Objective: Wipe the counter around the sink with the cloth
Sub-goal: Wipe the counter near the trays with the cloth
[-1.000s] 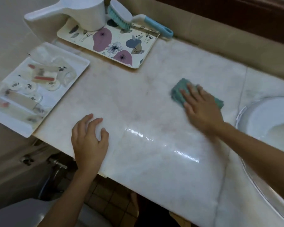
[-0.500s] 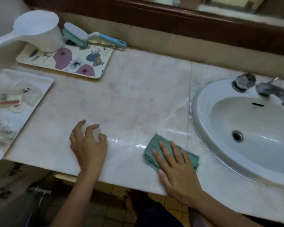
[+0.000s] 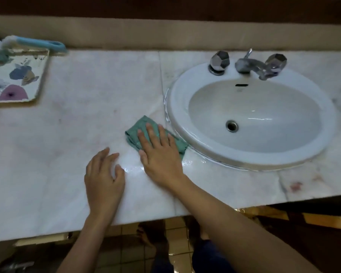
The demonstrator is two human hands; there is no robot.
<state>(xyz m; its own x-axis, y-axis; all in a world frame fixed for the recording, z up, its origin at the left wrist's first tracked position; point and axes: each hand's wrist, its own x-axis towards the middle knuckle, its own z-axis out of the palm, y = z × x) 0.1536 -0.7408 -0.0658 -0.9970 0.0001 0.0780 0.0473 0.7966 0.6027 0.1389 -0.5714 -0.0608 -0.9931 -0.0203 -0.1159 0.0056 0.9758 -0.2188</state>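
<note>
Head view.
Right hand [image 3: 159, 154]: fingers straight and spread, pressing the green cloth [image 3: 139, 129] flat onto the marble desk [image 3: 87, 85]; nothing gripped.
Cloth: folded, just beside the white sink [image 3: 176, 107] at its left rim.
Left hand [image 3: 103, 180]: fingers loosely bent, tips on desk, holding nothing.
Floral tray [image 3: 40, 79], blue-handled brush [image 3: 37, 43]: far left.

I'm getting a dim, soft picture — glare shows as a wet streak on the counter [image 3: 134, 168] and thin highlights in the sink [image 3: 205, 107]. The brush [image 3: 37, 44] at the left edge smears with blur; the floor [image 3: 177, 229] below is dark.
</note>
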